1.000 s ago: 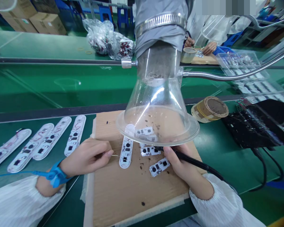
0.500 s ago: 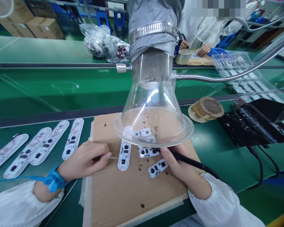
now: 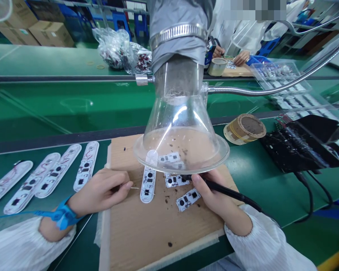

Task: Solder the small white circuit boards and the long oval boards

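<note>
My left hand (image 3: 101,192) is closed in a pinch on a thin solder wire (image 3: 135,188) whose tip points at a long white oval circuit board (image 3: 147,184). My right hand (image 3: 211,195) grips a black soldering iron (image 3: 228,194) like a pen, its tip hidden under the rim of a clear fume funnel (image 3: 180,143). Small white circuit boards (image 3: 188,199) lie between my hands on a brown cardboard mat (image 3: 158,229). A blue strap (image 3: 62,216) wraps my left wrist.
Several finished oval boards (image 3: 56,171) lie in a row on the green bench at left. A worn tape roll (image 3: 244,128) and a black tray of parts (image 3: 302,145) sit at right. Another person's hands (image 3: 237,57) work across the conveyor; plastic bags (image 3: 121,49) lie beyond.
My view has shifted slightly; both hands hold the same positions at the oval board, with wire and iron still gripped.
</note>
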Demonstrator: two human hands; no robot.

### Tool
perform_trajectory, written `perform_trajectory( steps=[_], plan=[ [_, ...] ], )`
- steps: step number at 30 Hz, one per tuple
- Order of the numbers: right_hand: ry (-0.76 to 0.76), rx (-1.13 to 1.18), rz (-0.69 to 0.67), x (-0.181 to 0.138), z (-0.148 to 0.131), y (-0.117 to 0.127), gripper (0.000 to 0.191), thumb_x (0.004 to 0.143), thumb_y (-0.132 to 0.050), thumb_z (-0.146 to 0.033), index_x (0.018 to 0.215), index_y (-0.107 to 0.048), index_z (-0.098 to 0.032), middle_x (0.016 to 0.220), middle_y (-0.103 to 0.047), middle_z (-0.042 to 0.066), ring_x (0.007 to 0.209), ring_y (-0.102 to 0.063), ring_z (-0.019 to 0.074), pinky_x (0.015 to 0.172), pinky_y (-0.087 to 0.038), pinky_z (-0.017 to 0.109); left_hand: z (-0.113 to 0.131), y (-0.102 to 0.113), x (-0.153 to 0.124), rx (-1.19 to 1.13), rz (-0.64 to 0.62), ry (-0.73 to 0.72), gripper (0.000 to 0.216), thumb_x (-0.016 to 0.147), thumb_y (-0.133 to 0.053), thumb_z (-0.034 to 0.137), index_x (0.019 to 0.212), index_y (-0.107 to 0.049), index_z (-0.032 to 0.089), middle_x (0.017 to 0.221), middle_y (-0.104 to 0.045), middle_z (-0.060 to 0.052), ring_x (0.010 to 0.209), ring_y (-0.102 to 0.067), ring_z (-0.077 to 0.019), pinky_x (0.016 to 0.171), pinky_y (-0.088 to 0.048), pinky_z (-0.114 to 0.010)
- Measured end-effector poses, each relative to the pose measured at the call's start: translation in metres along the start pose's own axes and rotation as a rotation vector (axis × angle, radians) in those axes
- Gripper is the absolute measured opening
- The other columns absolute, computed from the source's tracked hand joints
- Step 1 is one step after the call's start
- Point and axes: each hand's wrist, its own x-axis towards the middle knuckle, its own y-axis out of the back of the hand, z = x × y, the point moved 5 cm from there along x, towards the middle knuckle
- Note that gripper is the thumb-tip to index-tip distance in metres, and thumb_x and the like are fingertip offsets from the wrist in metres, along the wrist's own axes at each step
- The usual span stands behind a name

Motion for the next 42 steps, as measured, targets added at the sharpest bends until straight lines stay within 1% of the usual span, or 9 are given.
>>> perform_trajectory(
  steps=[4, 7, 9, 14, 17, 24, 29, 35, 42],
  plan=[
    [0.005, 0.009, -0.012, 0.0008, -0.0004, -0.0003, 0.03, 0.111, -0.061, -0.056, 0.108, -0.072, -0.028, 0.087, -0.076, 0.004, 0.08, -0.075, 0.0232, 0.071, -0.064, 0.035, 0.0001, -0.0008, 0.0003, -0.001, -0.006, 0.002, 0.032, 0.108, -0.051, 0.015, 0.078, -0.05, 0.024, 0.063, -0.053, 0.007, 0.053, -0.047, -0.0111, 0.053, -0.035, -0.026],
    [-0.002, 0.005, -0.03, 0.0014, -0.001, -0.0008, 0.03, 0.112, -0.06, -0.055, 0.107, -0.072, -0.028, 0.084, -0.074, 0.004, 0.077, -0.074, 0.0225, 0.067, -0.062, 0.033, 0.0006, -0.0009, 0.0012, 0.011, 0.0, -0.001, 0.032, 0.108, -0.05, 0.014, 0.078, -0.048, 0.024, 0.063, -0.05, 0.007, 0.053, -0.045, -0.0116, 0.053, -0.034, -0.027],
    [0.001, 0.0, -0.033, 0.0011, -0.0012, -0.0007, 0.031, 0.112, -0.06, -0.055, 0.106, -0.071, -0.027, 0.086, -0.074, 0.004, 0.077, -0.073, 0.0223, 0.066, -0.062, 0.033, 0.001, -0.0006, 0.0019, 0.015, 0.012, -0.007, 0.032, 0.109, -0.05, 0.015, 0.078, -0.047, 0.024, 0.062, -0.05, 0.007, 0.053, -0.045, -0.0116, 0.053, -0.034, -0.027],
    [-0.006, 0.004, -0.023, -0.0018, 0.0011, 0.0003, 0.028, 0.111, -0.062, -0.054, 0.106, -0.072, -0.028, 0.092, -0.077, 0.005, 0.085, -0.075, 0.0239, 0.073, -0.064, 0.035, 0.0012, -0.0004, 0.0031, 0.004, 0.002, 0.0, 0.033, 0.109, -0.05, 0.014, 0.078, -0.049, 0.023, 0.062, -0.054, 0.007, 0.052, -0.048, -0.0108, 0.052, -0.035, -0.026],
    [-0.023, 0.007, -0.015, -0.0028, 0.0031, 0.0007, 0.028, 0.11, -0.063, -0.055, 0.107, -0.072, -0.028, 0.091, -0.076, 0.005, 0.088, -0.076, 0.0254, 0.075, -0.065, 0.037, 0.0005, -0.0002, 0.003, 0.007, -0.017, 0.016, 0.032, 0.109, -0.051, 0.015, 0.078, -0.05, 0.023, 0.063, -0.055, 0.006, 0.052, -0.049, -0.0107, 0.052, -0.036, -0.025],
    [-0.001, -0.001, -0.021, -0.0013, 0.0006, -0.0002, 0.029, 0.11, -0.061, -0.056, 0.105, -0.072, -0.029, 0.087, -0.075, 0.005, 0.083, -0.075, 0.0248, 0.07, -0.064, 0.036, -0.0025, -0.0016, 0.001, -0.001, -0.019, 0.018, 0.032, 0.109, -0.05, 0.015, 0.078, -0.051, 0.023, 0.063, -0.057, 0.005, 0.053, -0.051, -0.0111, 0.053, -0.038, -0.025],
    [0.015, -0.008, 0.01, 0.0, -0.0031, 0.0006, 0.033, 0.11, -0.061, -0.058, 0.102, -0.071, -0.028, 0.084, -0.075, 0.004, 0.074, -0.073, 0.0218, 0.065, -0.062, 0.033, -0.0007, -0.0006, 0.0027, 0.005, -0.004, 0.011, 0.032, 0.108, -0.051, 0.015, 0.078, -0.048, 0.023, 0.063, -0.053, 0.006, 0.053, -0.047, -0.0113, 0.053, -0.035, -0.026],
    [0.019, -0.003, -0.002, 0.0002, -0.0035, 0.0004, 0.028, 0.111, -0.062, -0.053, 0.105, -0.072, -0.028, 0.083, -0.074, 0.004, 0.081, -0.075, 0.0245, 0.073, -0.064, 0.037, -0.0003, 0.0, 0.0026, 0.0, -0.007, 0.022, 0.033, 0.109, -0.051, 0.015, 0.078, -0.043, 0.024, 0.063, -0.05, 0.007, 0.054, -0.045, -0.0114, 0.053, -0.034, -0.025],
    [0.0, 0.008, -0.003, -0.0018, 0.0013, 0.0009, 0.029, 0.11, -0.063, -0.054, 0.105, -0.071, -0.027, 0.088, -0.076, 0.004, 0.078, -0.075, 0.0225, 0.065, -0.063, 0.033, -0.001, -0.0003, 0.0029, 0.025, -0.004, 0.017, 0.033, 0.108, -0.051, 0.014, 0.077, -0.043, 0.024, 0.062, -0.048, 0.007, 0.053, -0.044, -0.0114, 0.052, -0.034, -0.026]
  ],
)
